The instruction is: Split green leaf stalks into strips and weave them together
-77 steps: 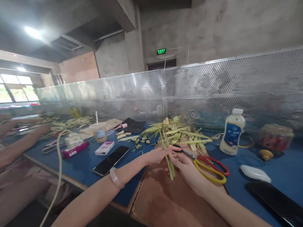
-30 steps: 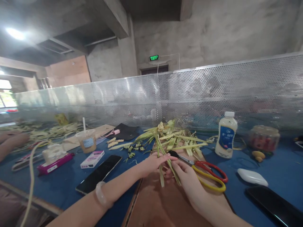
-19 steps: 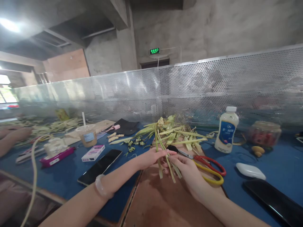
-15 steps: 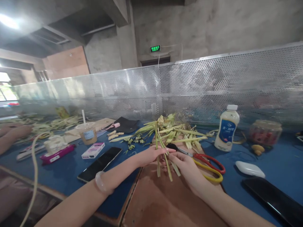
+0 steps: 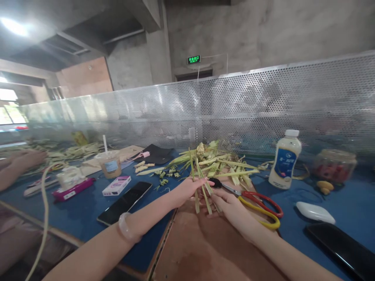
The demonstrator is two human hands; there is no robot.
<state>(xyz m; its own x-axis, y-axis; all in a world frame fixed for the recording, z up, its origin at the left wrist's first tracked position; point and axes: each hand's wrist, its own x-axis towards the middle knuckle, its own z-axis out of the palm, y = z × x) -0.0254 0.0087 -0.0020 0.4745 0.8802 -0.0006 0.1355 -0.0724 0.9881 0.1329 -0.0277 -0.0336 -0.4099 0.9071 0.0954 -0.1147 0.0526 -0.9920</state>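
Several pale green strips of dried leaf (image 5: 207, 201), plaited or bundled at their upper part, hang between my hands above a brown board (image 5: 187, 242). My left hand (image 5: 191, 189) pinches them from the left, its thumb across the front. From the right, my right hand (image 5: 224, 201) grips the lower part of the strips; some of its fingers are hidden behind them. Just beyond my right hand lie scissors (image 5: 260, 205) with one red and one yellow handle. Behind the hands is a heap of similar leaf strips (image 5: 222, 162).
Left on the blue table are a phone (image 5: 125, 203), a small box (image 5: 116, 186), a drink cup (image 5: 109, 166) and a tissue pack (image 5: 73, 189). At right stand a bottle (image 5: 285, 160) and a jar (image 5: 335, 166), near a white case (image 5: 315, 212). Another person's hand (image 5: 33, 158) shows far left.
The view has shifted slightly, so things appear a little further right. Both hands stay on the strips; the strips' lower ends sit slightly higher and my right fingers have shifted along them.
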